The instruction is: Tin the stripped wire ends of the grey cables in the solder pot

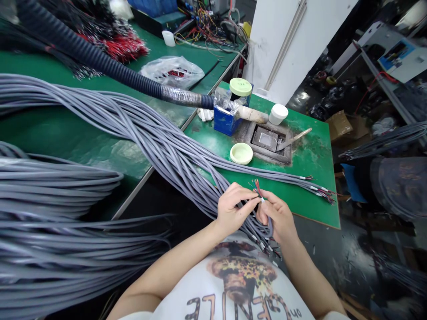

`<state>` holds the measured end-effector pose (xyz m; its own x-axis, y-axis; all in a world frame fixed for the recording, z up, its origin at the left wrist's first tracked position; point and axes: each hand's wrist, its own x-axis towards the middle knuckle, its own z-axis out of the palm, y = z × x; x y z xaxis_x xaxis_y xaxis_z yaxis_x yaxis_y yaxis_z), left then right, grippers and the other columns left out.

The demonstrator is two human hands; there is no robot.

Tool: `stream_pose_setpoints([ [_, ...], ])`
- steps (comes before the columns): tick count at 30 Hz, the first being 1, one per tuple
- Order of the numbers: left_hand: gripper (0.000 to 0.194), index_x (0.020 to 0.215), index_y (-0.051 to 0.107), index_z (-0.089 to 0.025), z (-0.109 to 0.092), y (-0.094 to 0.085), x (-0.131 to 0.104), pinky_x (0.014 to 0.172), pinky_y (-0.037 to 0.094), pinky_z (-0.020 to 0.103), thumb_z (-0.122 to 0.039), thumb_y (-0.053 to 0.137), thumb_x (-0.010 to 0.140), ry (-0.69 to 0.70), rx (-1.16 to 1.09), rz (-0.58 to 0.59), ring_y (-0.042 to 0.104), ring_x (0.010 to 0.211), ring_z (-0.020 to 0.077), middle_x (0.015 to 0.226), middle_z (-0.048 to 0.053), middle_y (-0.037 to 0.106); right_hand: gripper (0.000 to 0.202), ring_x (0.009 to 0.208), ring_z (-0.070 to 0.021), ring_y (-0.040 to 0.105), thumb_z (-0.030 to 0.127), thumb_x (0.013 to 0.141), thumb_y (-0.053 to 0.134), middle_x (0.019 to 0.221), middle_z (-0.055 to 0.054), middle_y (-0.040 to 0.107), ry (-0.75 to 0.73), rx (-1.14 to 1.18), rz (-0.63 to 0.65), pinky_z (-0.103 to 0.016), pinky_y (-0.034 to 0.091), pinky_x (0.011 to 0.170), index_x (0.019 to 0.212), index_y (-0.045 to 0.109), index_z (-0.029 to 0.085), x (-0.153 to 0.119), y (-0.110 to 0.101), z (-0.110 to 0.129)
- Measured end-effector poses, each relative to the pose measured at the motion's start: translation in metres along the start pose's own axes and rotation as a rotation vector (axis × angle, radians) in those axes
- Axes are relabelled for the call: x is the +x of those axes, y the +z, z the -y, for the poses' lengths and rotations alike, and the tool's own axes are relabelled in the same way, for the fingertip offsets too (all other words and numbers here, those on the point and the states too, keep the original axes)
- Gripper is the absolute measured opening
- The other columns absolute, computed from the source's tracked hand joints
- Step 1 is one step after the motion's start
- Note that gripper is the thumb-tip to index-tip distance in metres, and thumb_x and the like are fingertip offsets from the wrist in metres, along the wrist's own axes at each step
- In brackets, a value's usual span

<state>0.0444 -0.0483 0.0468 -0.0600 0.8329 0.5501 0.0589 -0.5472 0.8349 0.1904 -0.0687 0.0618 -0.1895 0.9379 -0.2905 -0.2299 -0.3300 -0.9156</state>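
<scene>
Fingers [245, 194] of the left hand [231, 209] and right hand [282, 218] converge on the end of a grey cable [270, 228], lower centre of the frame.

Right-hand fingers grip the cable near its white band, coloured wires [256, 185] fanning upward; the left thumb and index finger are narrowed at the wires' base, though whether they pinch a strand cannot be told. The step in hand looks like separating or straightening wires; the next move seems to call for a fine fingertip pinch with the cable held firm.
</scene>
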Motion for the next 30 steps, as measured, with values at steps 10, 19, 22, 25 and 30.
stream_pose_setpoints([
  [10, 0.006, 0.076, 0.069, -0.019, -0.001, 0.012, -0.007, 0.065, 0.046, 0.027, -0.025, 0.072, 0.078, -0.359, -0.3, -0.047, 0.058, 0.065, 0.0121, 0.069, 0.001, 0.064, 0.019, 0.042, -0.0072, 0.038, 0.031, 0.085, 0.063, 0.041, 0.007, 0.046, -0.154, 0.011, -0.106, -0.023, 0.03, 0.048, 0.096, 0.073, 0.019, 0.008, 0.007, -0.003],
  [19, 0.016, 0.071, 0.065, -0.017, 0.001, 0.019, 0.0, 0.065, 0.048, 0.024, -0.029, 0.075, 0.074, -0.649, -0.692, -0.144, 0.059, 0.063, 0.0103, 0.067, -0.002, 0.062, 0.01, 0.06, -0.0123, 0.059, 0.024, 0.084, 0.064, 0.062, 0.002, 0.064, -0.508, -0.585, -0.291, -0.025, 0.046, 0.063, 0.082, 0.073, 0.022, 0.012, 0.009, 0.01],
  [22, 0.016, 0.072, 0.066, -0.017, 0.005, 0.018, -0.001, 0.065, 0.048, 0.024, -0.029, 0.076, 0.073, -0.641, -0.681, -0.168, 0.059, 0.064, 0.0105, 0.068, -0.002, 0.063, 0.009, 0.059, -0.0116, 0.059, 0.026, 0.085, 0.063, 0.065, 0.003, 0.065, -0.526, -0.684, -0.253, -0.024, 0.046, 0.06, 0.081, 0.07, 0.021, 0.016, 0.007, 0.014],
  [25, 0.017, 0.072, 0.065, -0.017, 0.009, 0.017, 0.002, 0.065, 0.047, 0.023, -0.031, 0.076, 0.073, -0.619, -0.661, -0.196, 0.058, 0.065, 0.0104, 0.069, -0.002, 0.063, 0.011, 0.058, -0.0114, 0.058, 0.028, 0.085, 0.061, 0.065, 0.003, 0.065, -0.509, -0.716, -0.195, -0.023, 0.045, 0.059, 0.081, 0.068, 0.02, 0.025, 0.009, 0.02],
  [30, 0.018, 0.079, 0.063, -0.017, 0.014, 0.008, 0.011, 0.064, 0.045, 0.024, -0.033, 0.071, 0.077, -0.578, -0.495, -0.169, 0.056, 0.064, 0.0104, 0.07, -0.001, 0.062, 0.017, 0.055, -0.0111, 0.055, 0.03, 0.086, 0.059, 0.06, 0.003, 0.061, -0.511, -0.844, -0.102, -0.022, 0.042, 0.057, 0.075, 0.065, 0.019, 0.054, 0.012, 0.047],
])
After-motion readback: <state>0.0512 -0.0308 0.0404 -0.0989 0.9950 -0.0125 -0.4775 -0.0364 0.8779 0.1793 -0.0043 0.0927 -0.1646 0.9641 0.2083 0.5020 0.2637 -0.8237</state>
